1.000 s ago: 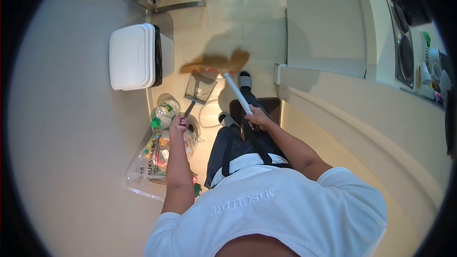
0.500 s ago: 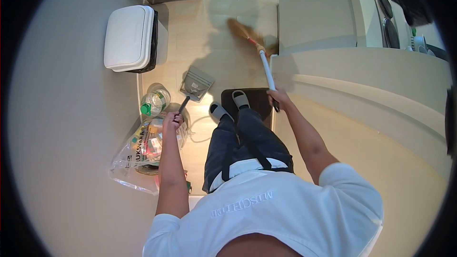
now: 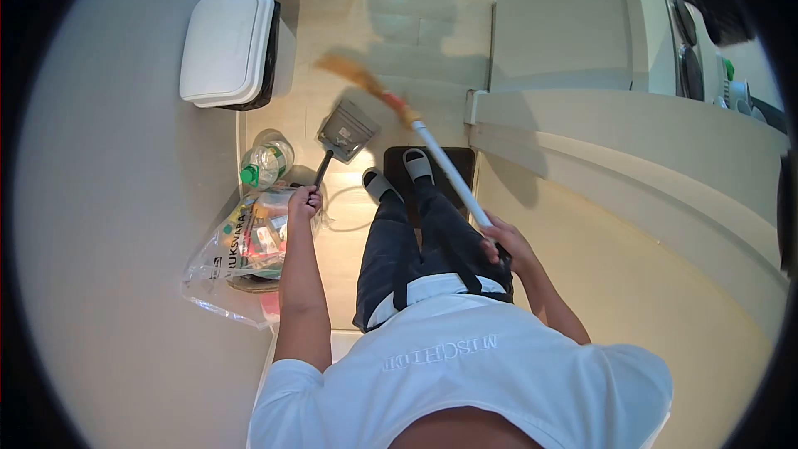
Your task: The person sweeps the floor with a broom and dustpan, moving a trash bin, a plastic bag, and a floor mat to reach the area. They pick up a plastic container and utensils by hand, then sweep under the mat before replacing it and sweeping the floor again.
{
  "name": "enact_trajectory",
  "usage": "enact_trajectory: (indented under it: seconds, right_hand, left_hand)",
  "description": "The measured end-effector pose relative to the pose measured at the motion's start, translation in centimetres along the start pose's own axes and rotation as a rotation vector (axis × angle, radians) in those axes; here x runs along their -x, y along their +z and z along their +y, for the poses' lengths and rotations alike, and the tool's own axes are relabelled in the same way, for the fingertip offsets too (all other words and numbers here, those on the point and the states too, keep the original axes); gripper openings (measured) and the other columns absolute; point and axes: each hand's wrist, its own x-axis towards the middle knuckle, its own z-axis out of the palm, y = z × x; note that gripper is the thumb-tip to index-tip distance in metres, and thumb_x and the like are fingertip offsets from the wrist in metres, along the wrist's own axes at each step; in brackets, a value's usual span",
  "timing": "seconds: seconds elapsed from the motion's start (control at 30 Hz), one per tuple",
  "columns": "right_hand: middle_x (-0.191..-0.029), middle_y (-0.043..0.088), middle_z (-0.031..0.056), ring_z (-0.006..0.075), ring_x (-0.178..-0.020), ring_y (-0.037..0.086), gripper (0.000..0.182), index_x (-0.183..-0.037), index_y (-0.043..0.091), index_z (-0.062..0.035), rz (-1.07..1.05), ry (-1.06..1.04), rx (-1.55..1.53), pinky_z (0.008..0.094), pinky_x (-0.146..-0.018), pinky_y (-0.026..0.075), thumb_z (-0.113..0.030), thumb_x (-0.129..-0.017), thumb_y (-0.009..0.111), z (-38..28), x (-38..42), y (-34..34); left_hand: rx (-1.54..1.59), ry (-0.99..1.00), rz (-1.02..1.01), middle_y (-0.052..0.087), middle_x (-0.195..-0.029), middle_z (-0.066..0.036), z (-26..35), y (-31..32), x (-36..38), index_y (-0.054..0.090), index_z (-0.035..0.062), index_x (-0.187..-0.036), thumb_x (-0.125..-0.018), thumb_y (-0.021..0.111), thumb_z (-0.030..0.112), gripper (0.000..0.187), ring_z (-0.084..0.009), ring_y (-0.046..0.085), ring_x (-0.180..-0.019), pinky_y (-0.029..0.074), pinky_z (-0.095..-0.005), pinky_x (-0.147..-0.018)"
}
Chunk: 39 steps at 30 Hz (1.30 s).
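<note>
My left hand [image 3: 305,199] is closed round the black handle of a grey dustpan [image 3: 347,129], whose pan is at the floor in front of my feet. My right hand [image 3: 509,245] grips the lower end of a broom [image 3: 445,162] with a white shaft. The broom's straw-coloured bristles [image 3: 349,71] reach across to the left, just beyond the dustpan and apart from it in this view. Part of the broom's dark grip is hidden by my fingers.
A white lidded bin [image 3: 229,50] stands by the left wall. Below it are a large clear bottle [image 3: 268,164] with a green cap and a clear plastic bag [image 3: 249,254] of mixed items. A dark mat [image 3: 457,168] lies under my slippers. A cabinet [image 3: 565,25] borders the right.
The broom's bristles have swung left from near the cabinet corner towards the dustpan. My right hand has come down closer to my body. The dustpan has turned and shifted slightly.
</note>
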Motion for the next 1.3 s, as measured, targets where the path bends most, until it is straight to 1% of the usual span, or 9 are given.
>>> enact_trajectory:
  seconds: [0.17,0.3,0.43,0.67,0.8,0.9,0.97,1.1,1.3]
  right_hand:
    - [-0.049,0.039,-0.0003,0.0076,-0.036,0.037,0.046,-0.119,0.032,-0.0113,0.142,-0.128,0.301,0.0230,-0.032,0.035,0.000,-0.077,0.047,1.6,-5.4,-0.7]
    - [-0.050,0.035,-0.0014,0.0068,-0.037,0.036,0.023,-0.084,0.031,-0.0110,-0.090,0.343,-0.478,0.0213,-0.033,0.035,0.005,-0.075,0.045,3.0,-15.3,1.3]
    - [-0.048,0.033,-0.0023,0.0063,-0.036,0.036,0.027,-0.098,0.037,-0.0100,-0.129,0.060,0.052,0.0214,-0.033,0.033,0.002,-0.076,0.048,1.6,-13.2,4.8]
    - [-0.047,0.032,-0.0029,0.0055,-0.035,0.032,0.054,-0.126,0.025,-0.0128,-0.087,0.029,0.044,0.0190,-0.033,0.032,-0.001,-0.077,0.045,-6.8,-5.4,1.6]
    - [-0.048,0.039,0.0025,0.0119,-0.035,0.040,0.020,-0.093,0.041,-0.0051,0.125,-0.310,0.315,0.0251,-0.033,0.037,0.001,-0.073,0.043,-10.2,-13.0,0.9]
    - [-0.048,0.040,0.0042,0.0143,-0.037,0.042,0.004,-0.071,0.040,-0.0032,0.197,-0.251,0.221,0.0266,-0.034,0.039,-0.001,-0.074,0.043,-17.3,-21.2,4.1]
    - [-0.052,0.041,0.0053,0.0147,-0.039,0.042,0.006,-0.074,0.037,-0.0038,0.133,-0.176,0.005,0.0267,-0.036,0.040,-0.001,-0.074,0.043,-20.4,-26.6,6.7]
    - [-0.051,0.041,0.0039,0.0143,-0.038,0.044,0.009,-0.078,0.038,-0.0049,0.095,-0.261,0.232,0.0283,-0.036,0.041,-0.003,-0.075,0.046,-21.4,-35.9,15.8]
    - [-0.055,0.042,0.0054,0.0150,-0.037,0.043,0.026,-0.099,0.037,-0.0023,-0.122,-0.137,0.339,0.0279,-0.034,0.037,-0.005,-0.076,0.047,-29.4,-30.9,25.4]
  left_hand:
    - [-0.119,0.139,0.075,0.037,-0.052,-0.001,-0.1,-2.3,0.4,0.040,0.0066,-0.069,-0.079,0.044,0.009,0.011,-0.0050,0.031,-0.036,0.022,-0.0145,-0.027]
    - [-0.167,0.212,0.077,0.037,-0.052,-0.001,-0.6,-4.4,-1.3,0.039,0.0082,-0.069,-0.079,0.042,0.009,0.010,-0.0049,0.031,-0.036,0.022,-0.0140,-0.027]
    - [-0.120,0.208,0.053,0.038,-0.053,-0.002,-0.8,-7.2,-2.4,0.038,0.0083,-0.070,-0.079,0.042,0.008,0.009,-0.0048,0.031,-0.037,0.022,-0.0141,-0.027]
    - [0.059,0.118,-0.002,0.041,-0.055,-0.004,-5.2,-10.7,0.8,0.040,0.0085,-0.076,-0.083,0.044,0.017,0.012,-0.0104,0.035,-0.037,0.030,-0.0185,-0.030]
    - [-0.385,0.123,0.064,0.050,-0.076,-0.010,-4.3,-10.6,3.7,0.043,0.0072,-0.096,-0.080,0.051,0.034,0.033,-0.0188,0.049,-0.056,0.044,-0.0307,-0.048]
    - [-0.734,0.533,0.106,0.044,-0.114,-0.022,-0.8,-13.7,-3.1,0.022,0.0058,-0.129,-0.063,0.061,0.056,0.091,-0.0315,0.048,-0.101,0.042,-0.0392,-0.080]
    - [-1.141,0.825,0.627,0.039,-0.120,-0.025,3.5,-12.0,-3.6,0.019,0.0026,-0.130,-0.063,0.062,0.054,0.094,-0.0320,0.042,-0.110,0.035,-0.0379,-0.089]
    - [-1.107,0.695,0.541,0.042,-0.120,-0.019,12.4,-2.0,3.2,0.018,0.0003,-0.129,-0.069,0.062,0.043,0.085,-0.0330,0.043,-0.108,0.033,-0.0421,-0.090]
    - [0.164,0.656,0.092,0.039,-0.121,-0.013,24.5,7.0,-1.6,0.009,0.0046,-0.131,-0.066,0.068,0.037,0.093,-0.0291,0.033,-0.115,0.045,-0.0463,-0.077]
